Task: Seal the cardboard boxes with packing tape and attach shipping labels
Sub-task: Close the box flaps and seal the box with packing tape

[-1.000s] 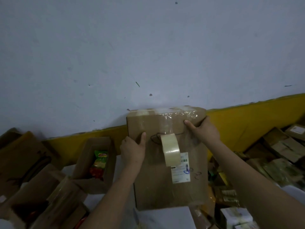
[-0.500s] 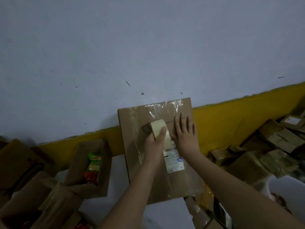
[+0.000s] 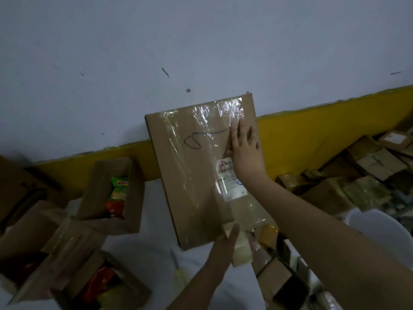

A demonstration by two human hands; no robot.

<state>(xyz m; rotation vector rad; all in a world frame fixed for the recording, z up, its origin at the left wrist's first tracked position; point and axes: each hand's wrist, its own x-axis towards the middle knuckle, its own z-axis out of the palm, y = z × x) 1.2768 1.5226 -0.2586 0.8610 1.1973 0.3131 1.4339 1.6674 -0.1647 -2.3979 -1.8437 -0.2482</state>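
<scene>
Since half a second ago your left hand has carried the tape roll from the upper middle of the cardboard box down to its near edge, and a clear strip of tape now runs the length of the box face. Your right hand has stayed flat on the box, a little farther up toward the far right corner.

Behind everything stands a pale wall with a yellow band along its base. On the white table the box lies in the middle, its far edge against the wall, with shiny tape across the far end and a pen scribble on its face. To your left sit open cartons with snack packets inside; to your right lies a heap of taped parcels.

On the box, your right hand presses down with straight, spread fingers, its wrist over the white shipping label. At the near edge your left hand grips the roll, thumb curled over its top.
</scene>
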